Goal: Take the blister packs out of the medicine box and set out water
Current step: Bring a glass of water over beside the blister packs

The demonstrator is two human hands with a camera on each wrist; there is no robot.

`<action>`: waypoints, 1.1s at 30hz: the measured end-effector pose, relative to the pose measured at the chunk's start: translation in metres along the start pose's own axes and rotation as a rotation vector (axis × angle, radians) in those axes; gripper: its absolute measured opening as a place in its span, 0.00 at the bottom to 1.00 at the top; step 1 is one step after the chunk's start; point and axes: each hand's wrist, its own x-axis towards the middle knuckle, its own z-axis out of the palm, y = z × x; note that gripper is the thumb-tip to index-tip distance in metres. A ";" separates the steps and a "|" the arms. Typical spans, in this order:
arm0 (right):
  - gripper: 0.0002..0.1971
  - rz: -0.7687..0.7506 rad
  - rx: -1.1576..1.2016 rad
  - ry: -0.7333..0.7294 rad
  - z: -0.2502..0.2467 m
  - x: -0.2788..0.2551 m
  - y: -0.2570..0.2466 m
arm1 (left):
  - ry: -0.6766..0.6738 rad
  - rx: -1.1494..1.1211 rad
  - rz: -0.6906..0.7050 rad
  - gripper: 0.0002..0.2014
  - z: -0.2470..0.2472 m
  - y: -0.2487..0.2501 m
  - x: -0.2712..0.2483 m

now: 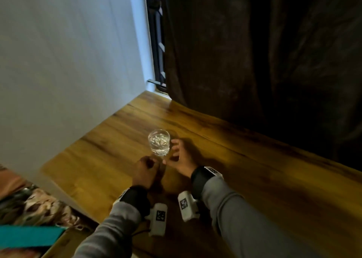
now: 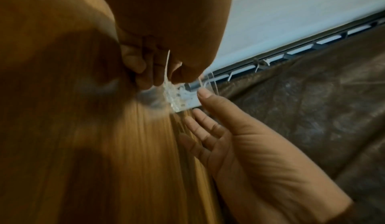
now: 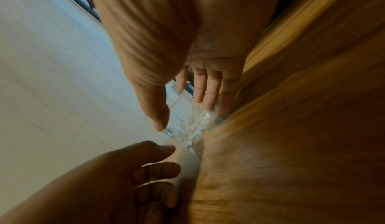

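In the head view, a clear glass (image 1: 158, 142) with water stands upright on the wooden table (image 1: 254, 160), a little above the middle of the frame. The right hand (image 1: 179, 157) is just at the right of the glass, with fingers loosely spread around its side; from this view I cannot tell if the fingertips touch it. The left hand (image 1: 146, 171) is below the glass, slightly left, and its fingers are curled in. Only this view shows both grey sleeves (image 1: 244, 218), the dark wrist bands and the white camera units with square markers at the bottom centre, and also a teal object (image 1: 29, 238) in the lower left corner.

The left wrist view shows the right hand (image 2: 239, 145) from the palm side, at lower right of the frame: the fingers are straight and apart, the index fingertip is at the edge of the glass (image 2: 183, 95). The left hand's own fingers (image 2: 143, 72) in the upper centre are bent, close to the glass, holding nothing that I can see.

The right wrist view gives the opposite side: the thumb and the fingers of the right hand (image 3: 187, 95) stand on two sides of the glass (image 3: 187, 120), open, with a gap. The left hand (image 3: 129, 178) is at the lower left, loosely curled and empty.

The dark curtain (image 1: 274, 52) fills the upper right of the head view, the pale wall (image 1: 68, 62) the upper left. The medicine box and blister packs appear in no view.
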 end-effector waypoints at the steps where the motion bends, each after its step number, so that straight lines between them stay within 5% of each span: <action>1: 0.40 -0.004 0.014 0.031 0.010 0.010 -0.006 | 0.038 0.001 -0.001 0.08 -0.009 -0.005 0.009; 3: 0.45 -0.003 0.057 0.113 0.025 0.027 -0.013 | 0.078 -0.032 0.004 0.10 -0.022 -0.007 0.024; 7: 0.41 -0.002 0.082 0.199 0.031 0.042 -0.019 | -0.072 -0.163 0.061 0.20 -0.032 0.004 0.040; 11: 0.32 0.009 0.102 0.224 0.027 0.039 -0.018 | -0.183 -0.173 0.100 0.20 -0.029 0.010 0.051; 17: 0.39 0.025 0.119 0.290 -0.008 0.007 0.003 | -0.314 -0.162 0.230 0.21 -0.006 0.023 0.045; 33: 0.33 0.160 0.134 0.815 -0.185 -0.224 0.098 | -0.976 -0.208 0.507 0.22 0.214 0.132 -0.106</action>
